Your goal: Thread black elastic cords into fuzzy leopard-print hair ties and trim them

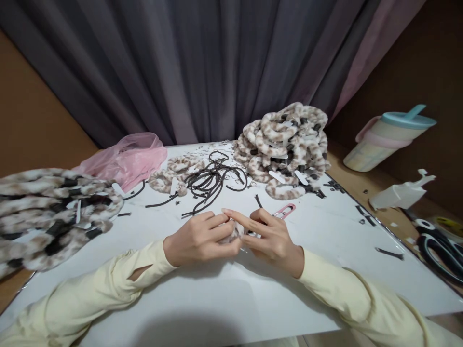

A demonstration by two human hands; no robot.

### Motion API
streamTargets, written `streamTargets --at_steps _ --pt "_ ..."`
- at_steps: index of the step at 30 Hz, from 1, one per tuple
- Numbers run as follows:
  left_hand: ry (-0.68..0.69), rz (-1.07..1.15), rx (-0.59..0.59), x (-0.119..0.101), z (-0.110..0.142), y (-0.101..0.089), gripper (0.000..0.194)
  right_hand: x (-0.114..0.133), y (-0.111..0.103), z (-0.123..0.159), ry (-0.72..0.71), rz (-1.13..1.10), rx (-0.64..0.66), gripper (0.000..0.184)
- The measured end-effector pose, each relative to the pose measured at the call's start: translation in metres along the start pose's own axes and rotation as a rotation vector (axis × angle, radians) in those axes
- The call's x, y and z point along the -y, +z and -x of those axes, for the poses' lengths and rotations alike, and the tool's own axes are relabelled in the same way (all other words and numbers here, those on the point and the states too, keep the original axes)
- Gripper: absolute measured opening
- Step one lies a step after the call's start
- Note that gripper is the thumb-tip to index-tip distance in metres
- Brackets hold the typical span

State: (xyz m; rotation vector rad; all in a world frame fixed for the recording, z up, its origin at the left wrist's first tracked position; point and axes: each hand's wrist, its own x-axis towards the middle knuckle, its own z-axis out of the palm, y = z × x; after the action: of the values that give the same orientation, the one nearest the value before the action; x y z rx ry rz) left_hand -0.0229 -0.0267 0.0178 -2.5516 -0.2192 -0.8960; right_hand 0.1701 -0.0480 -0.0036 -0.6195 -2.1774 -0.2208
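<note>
"What is the left hand (pixel 204 237) doing?"

"Its fingers are closed on a small fuzzy piece (pixel 233 232) — mostly hidden between the two hands."

"And the right hand (pixel 273 238)?"

"It meets the left at that piece, fingers bent; its exact grip I cannot tell. A pink-handled tool (pixel 285 211) shows just beyond it, and dark cords (pixel 210 180) lie on the bench (pixel 202 308) beyond the left hand."

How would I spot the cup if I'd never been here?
Find the white table, then look past its right edge. The cup leans there, pale, with a pink band. Only it has a blue-green lid and straw; the white bottle nearer you has neither.
</note>
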Motion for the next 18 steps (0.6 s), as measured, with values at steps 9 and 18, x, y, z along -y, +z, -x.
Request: streamTargets --at_steps 9,18 --pt "-0.317 0.283 -0.033 -0.009 -0.005 -0.004 0.013 -0.002 -0.002 -0.001 -0.013 0.014 -0.044 0.018" --pt "-0.521 0.537 -0.068 -0.014 -0.008 -0.004 0.011 -0.002 -0.001 0.001 -0.01 0.018 -0.035 0.02"
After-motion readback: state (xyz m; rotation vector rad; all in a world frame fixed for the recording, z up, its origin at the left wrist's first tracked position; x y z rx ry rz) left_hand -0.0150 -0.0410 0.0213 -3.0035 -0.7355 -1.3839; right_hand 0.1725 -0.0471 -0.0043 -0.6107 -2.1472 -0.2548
